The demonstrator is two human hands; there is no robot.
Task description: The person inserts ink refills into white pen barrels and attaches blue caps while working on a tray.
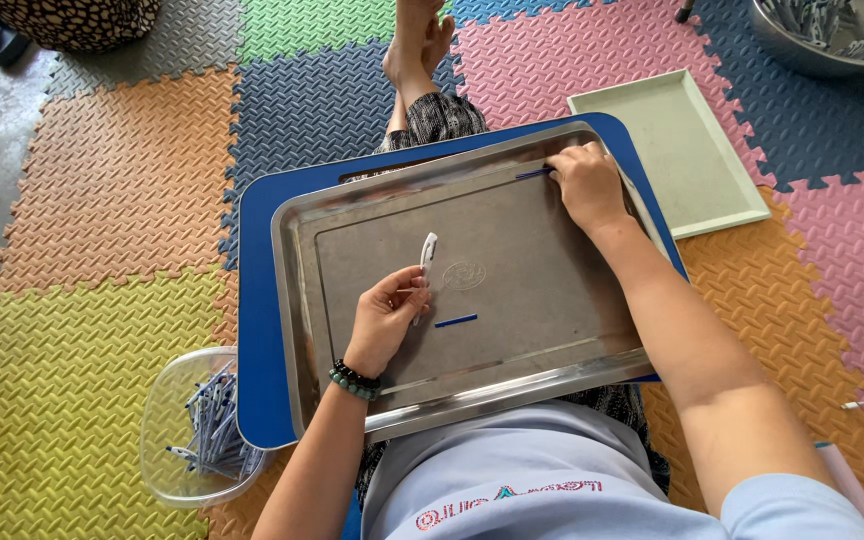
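Two hands work over a steel tray [352,240]: left hand [384,320] grips a white pen barrel [426,262], right hand [586,185] pinches a blue refill [532,173]. A spare refill [455,321] could roll off unnoticed.

Layout: metal tray [512,390] on lap board [257,300].
A pen barrel [428,255] was held by the left hand [384,322] over the tray; a refill [455,321] lay right of it; the right hand [588,185] was at the far rim.

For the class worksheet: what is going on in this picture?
A person sits on foam mats with a steel tray on their lap. The left hand holds a white pen barrel upright-ish over the tray; the right hand pinches a thin blue refill at the far rim. Another blue refill lies loose on the tray.
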